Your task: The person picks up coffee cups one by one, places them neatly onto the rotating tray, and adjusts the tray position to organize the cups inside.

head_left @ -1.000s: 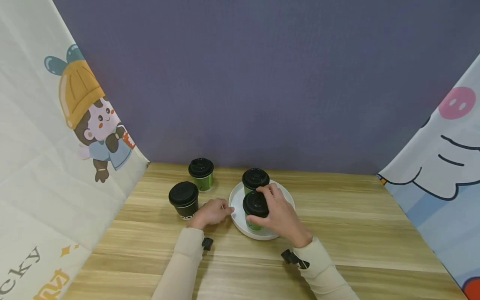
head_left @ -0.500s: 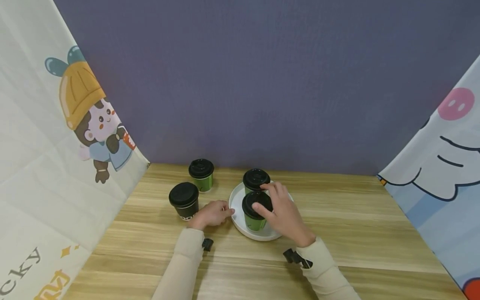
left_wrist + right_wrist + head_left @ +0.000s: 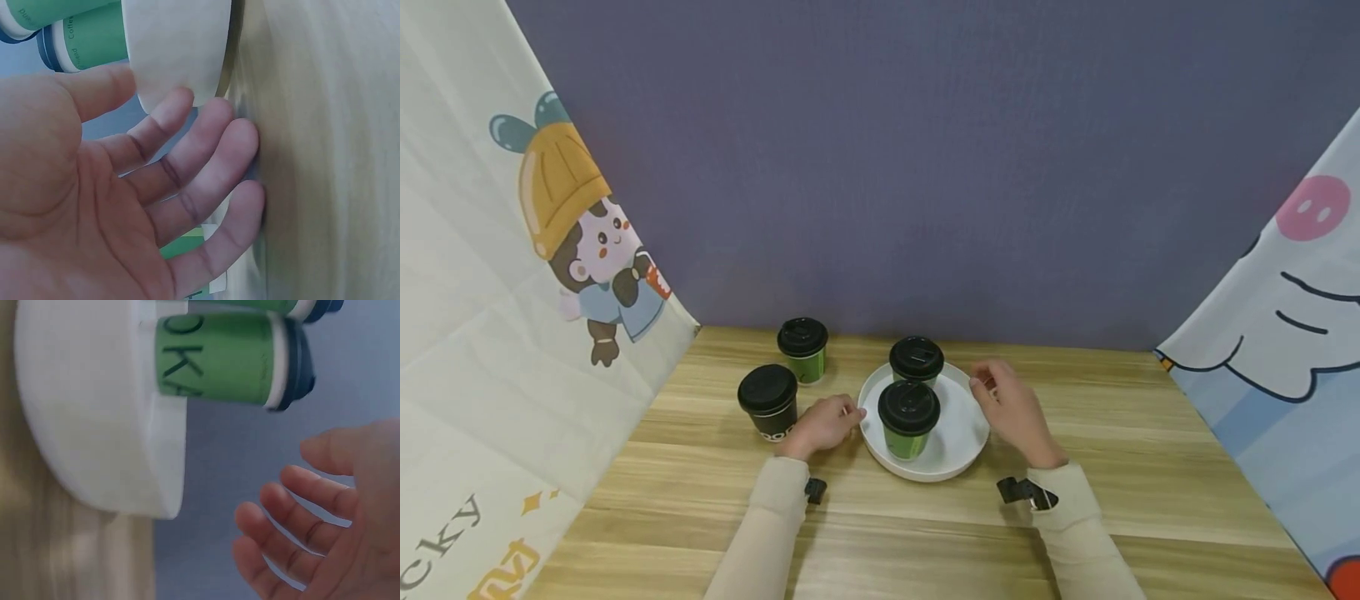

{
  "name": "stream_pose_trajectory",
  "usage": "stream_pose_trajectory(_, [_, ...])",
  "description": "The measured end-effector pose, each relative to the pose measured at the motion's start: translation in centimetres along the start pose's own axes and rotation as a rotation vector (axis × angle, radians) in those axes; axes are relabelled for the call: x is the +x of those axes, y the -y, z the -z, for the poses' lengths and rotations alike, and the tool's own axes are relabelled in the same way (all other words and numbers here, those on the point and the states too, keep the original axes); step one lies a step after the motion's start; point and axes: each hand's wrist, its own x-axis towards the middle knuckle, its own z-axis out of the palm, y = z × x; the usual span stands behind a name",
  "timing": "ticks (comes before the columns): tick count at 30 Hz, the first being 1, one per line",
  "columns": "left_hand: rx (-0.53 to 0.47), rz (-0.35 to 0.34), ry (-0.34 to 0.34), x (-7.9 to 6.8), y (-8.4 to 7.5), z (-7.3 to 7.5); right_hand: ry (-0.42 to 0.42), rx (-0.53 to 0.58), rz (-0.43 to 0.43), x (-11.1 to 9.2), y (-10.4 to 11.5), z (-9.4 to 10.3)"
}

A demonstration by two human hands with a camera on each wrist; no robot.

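Note:
A round white plate (image 3: pixel 958 429) with a raised rim bears two green paper coffee cups with black lids, one coffee cup (image 3: pixel 907 422) in front of the other coffee cup (image 3: pixel 917 360). At the plate's left rim is my left hand (image 3: pixel 826 425). Its thumb and index fingertips are right at the plate wall (image 3: pixel 178 50) in the left wrist view, the other fingers loosely bent close over the table. My right hand (image 3: pixel 1011 412) holds nothing, beside the plate's right rim. In the right wrist view its relaxed fingers (image 3: pixel 275 503) are apart from the plate and the cups.
Left of the plate stand a black lidded cup (image 3: pixel 769 402), close by my left wrist, and a green lidded cup (image 3: pixel 802 348) farther back. A dark panel (image 3: pixel 925 167) rises behind the wooden table (image 3: pixel 1112 467). Printed cloths hang at both sides.
My right hand has let go of the front green cup and moved right to the plate's rim. The front cup stands slightly farther left. My left hand stays at the left rim.

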Motion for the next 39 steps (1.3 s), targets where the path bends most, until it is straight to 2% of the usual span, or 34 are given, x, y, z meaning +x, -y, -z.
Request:
stream_pose_trajectory(5, [-0.007, 0.024, -0.05, 0.2, 0.0, -0.3, 0.016, -0.017, -0.066, 0.0, -2.5, -0.3])
stream_pose_trajectory(11, [-0.008, 0.033, -0.101, 0.3, -0.2, -0.4, 0.046, 0.014, -0.226, -0.2, -5.4, -1.9])
stream_pose_trajectory(16, [-0.006, 0.045, -0.128, 0.5, -0.2, -0.6, 0.116, 0.083, -0.339, -0.4, -7.2, -2.9])
stream_pose_trajectory(20, [-0.014, 0.068, -0.148, 0.6, -0.1, -0.6, 0.181, 0.162, -0.396, -0.4, -7.7, -3.1])
stream_pose_trajectory(25, [-0.025, 0.071, -0.194, 0.6, -0.3, -0.4, 0.224, 0.225, -0.415, -0.4, -8.0, -3.3])
stream_pose_trajectory(31, [-0.058, 0.049, -0.251, 0.1, -1.7, 0.5, 0.231, 0.278, -0.43, -0.4, -8.2, -3.3])
stream_pose_trajectory(39, [-0.153, -0.066, -0.363, -1.0, -3.7, 2.8, 0.274, 0.335, -0.427, -0.6, -8.3, -2.8])
